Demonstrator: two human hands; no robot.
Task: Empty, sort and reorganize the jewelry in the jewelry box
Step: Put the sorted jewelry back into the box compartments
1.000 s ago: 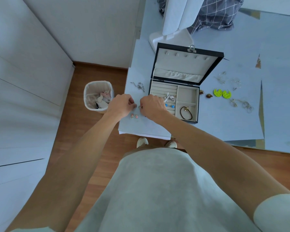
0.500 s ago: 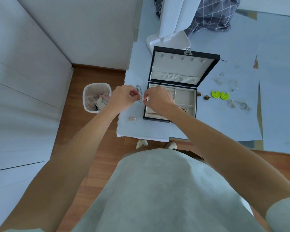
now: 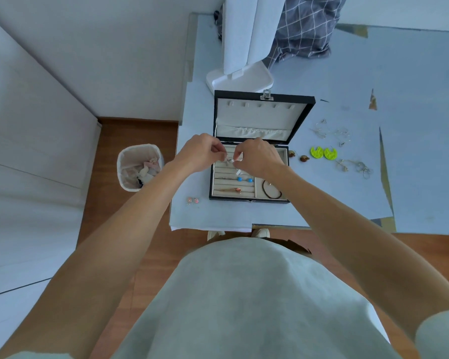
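Jewelry box (image 3: 249, 174): open on the worktop (image 3: 335, 198), lid tipped back toward 12 o'clock, long axis running 9 to 3 o'clock, front edge facing the person.
Small silver piece (image 3: 230, 160): held above the ring rolls at the box's 10 o'clock corner; too small to name, probably an earring.
Left hand (image 3: 200, 152): fingers curled, tips pinching the silver piece from its 9 o'clock side.
Right hand (image 3: 259, 158): fingers curled likewise, pinching the same piece from 3 o'clock.
Inside the box: two blue beads (image 3: 244, 179), a gold clip (image 3: 228, 190) lying 9 to 3, a dark cord bracelet (image 3: 271, 189) in the 4 o'clock compartment.
Sorted out: pink studs (image 3: 193, 200) at the box's 8 o'clock; brown pair (image 3: 298, 156), neon green pair (image 3: 323, 153) and silver wire pieces (image 3: 333, 133) off toward 2 to 3 o'clock.
Doing it well: keep both pinches light and low over the box, so a dropped part lands on the lining; free the piece before setting it with its kind.
Beyond: waste bin (image 3: 140, 167) on the floor at 9 o'clock.
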